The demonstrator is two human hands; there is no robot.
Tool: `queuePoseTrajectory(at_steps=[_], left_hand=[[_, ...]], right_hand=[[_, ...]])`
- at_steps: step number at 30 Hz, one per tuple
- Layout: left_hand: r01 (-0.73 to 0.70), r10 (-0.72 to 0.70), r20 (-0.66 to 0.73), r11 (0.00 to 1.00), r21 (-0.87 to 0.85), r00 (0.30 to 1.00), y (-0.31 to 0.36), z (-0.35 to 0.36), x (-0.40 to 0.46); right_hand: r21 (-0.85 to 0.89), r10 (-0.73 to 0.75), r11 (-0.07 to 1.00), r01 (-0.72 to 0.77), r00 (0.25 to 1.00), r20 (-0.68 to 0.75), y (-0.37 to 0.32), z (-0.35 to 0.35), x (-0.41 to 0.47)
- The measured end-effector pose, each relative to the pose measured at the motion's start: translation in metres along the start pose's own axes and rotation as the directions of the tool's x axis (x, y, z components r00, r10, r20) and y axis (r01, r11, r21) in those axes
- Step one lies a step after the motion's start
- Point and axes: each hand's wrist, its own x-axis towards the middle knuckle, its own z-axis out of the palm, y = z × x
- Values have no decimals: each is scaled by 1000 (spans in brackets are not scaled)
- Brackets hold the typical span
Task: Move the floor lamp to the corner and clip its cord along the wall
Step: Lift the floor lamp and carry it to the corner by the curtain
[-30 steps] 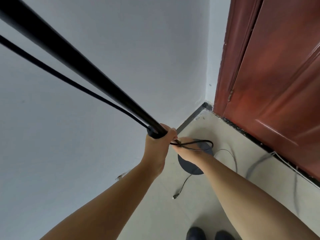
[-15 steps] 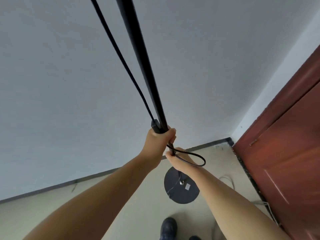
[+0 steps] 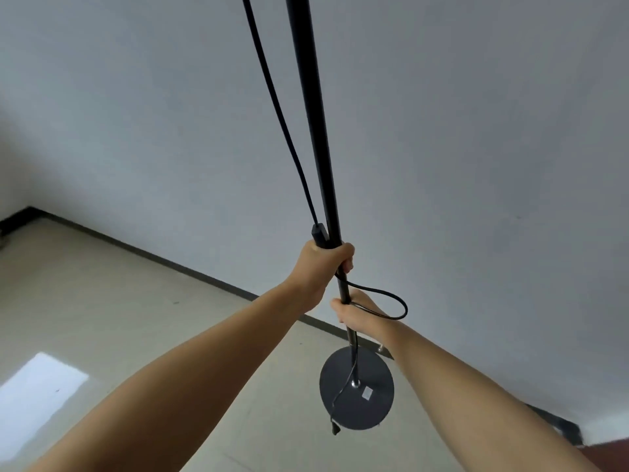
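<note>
A: Grey wall (image 3: 476, 131) fills most of the view, meeting a pale floor (image 3: 119, 301) along a dark skirting strip (image 3: 190, 270) that runs from 9 o'clock down toward 4 o'clock.

B: Where is the floor lamp?

A: Its black pole (image 3: 311, 114) rises from the middle of the view out through 12 o'clock. The round dark base (image 3: 371, 403) sits at about 5 o'clock from the hands, near the skirting strip; I can't tell whether it rests on the floor or hangs just above it.

B: And the hands?

A: The left hand (image 3: 323, 267) is wrapped tight around the pole, pinning a small black block on the cord against it. The right hand (image 3: 360, 311) is just below, closed round the pole and a strand of cord.

B: How does the cord run?

A: The cord (image 3: 272, 97) comes down beside the pole, on its 9 o'clock side, to the left hand. Between the two hands it bulges out in a loop toward 3 o'clock. Below the right hand it follows the pole down across the base, and its plug end (image 3: 336, 428) lies at the base's 7 o'clock edge.

B: Anything else?

A: A bright patch of light (image 3: 37, 390) on the floor at 8 o'clock.
</note>
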Motion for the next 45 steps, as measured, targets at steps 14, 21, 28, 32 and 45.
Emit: queuePoseTrajectory(at_steps=[14, 21, 28, 32, 45], left_hand=[[-61, 45, -470, 998, -20, 881, 63, -387, -24], [-75, 50, -667, 997, -8, 744, 90, -586, -1], [-52, 37, -791, 999, 7, 611, 125, -778, 30], [-64, 44, -833, 998, 10, 551, 138, -887, 45], [-49, 44, -811, 999, 18, 583, 176, -1243, 137]], right_hand=[[-143, -245, 944, 298, 921, 301, -301, 267, 107], [-160, -336, 872, 462, 803, 491, -453, 405, 195], [-146, -351, 804, 577, 657, 667, -609, 529, 275], [-137, -370, 756, 640, 591, 717, -691, 602, 318], [-143, -367, 771, 620, 616, 697, -930, 817, 488]])
